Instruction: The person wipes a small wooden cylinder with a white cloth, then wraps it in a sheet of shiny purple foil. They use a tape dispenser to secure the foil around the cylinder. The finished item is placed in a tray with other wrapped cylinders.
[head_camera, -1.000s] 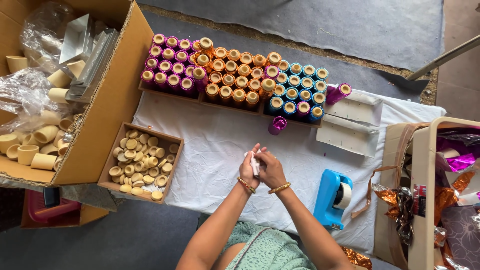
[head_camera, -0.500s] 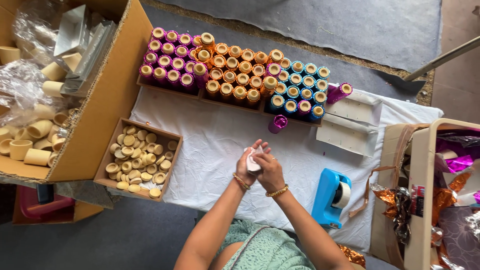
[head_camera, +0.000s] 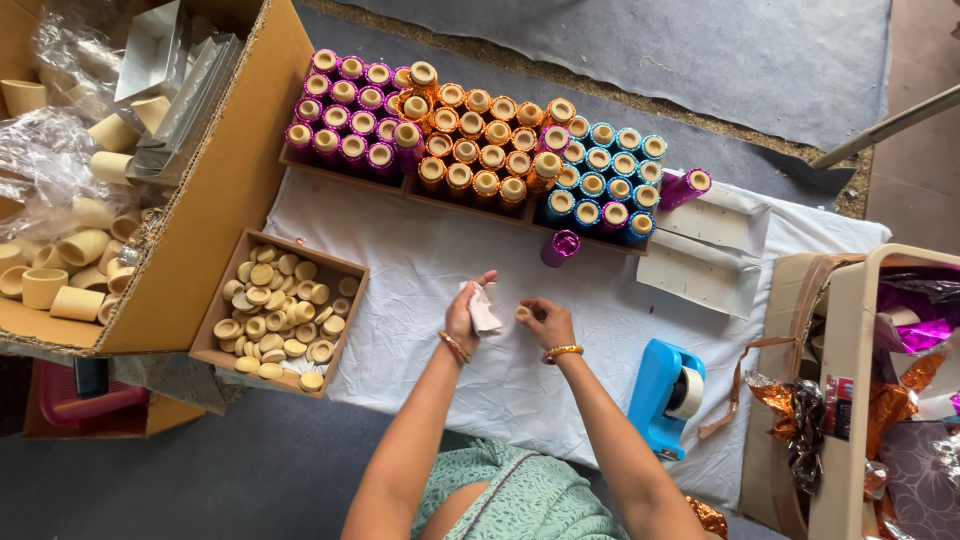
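Observation:
Over a white cloth (head_camera: 420, 260), my left hand (head_camera: 466, 314) is closed around a crumpled white piece of cloth or paper (head_camera: 485, 309). My right hand (head_camera: 545, 322) is a little apart to its right and pinches a small tan round cap (head_camera: 521, 313) between its fingertips. Both wrists carry gold bangles. A small open cardboard tray of several tan caps (head_camera: 279, 312) lies left of my left hand. A single magenta foil-wrapped tube (head_camera: 560, 248) lies on the cloth just beyond my hands.
Rows of foil-wrapped tubes in magenta, orange and blue (head_camera: 480, 145) stand at the cloth's far edge. A big cardboard box (head_camera: 210, 210) of bare tan tubes sits left. A blue tape dispenser (head_camera: 668, 393) lies right, beside a bin (head_camera: 850, 400) of foil scraps. White folded cards (head_camera: 705, 262) lie at right.
My hands were pressed together around the white piece; now they have parted, the right one drawing off to the right with a tan cap.

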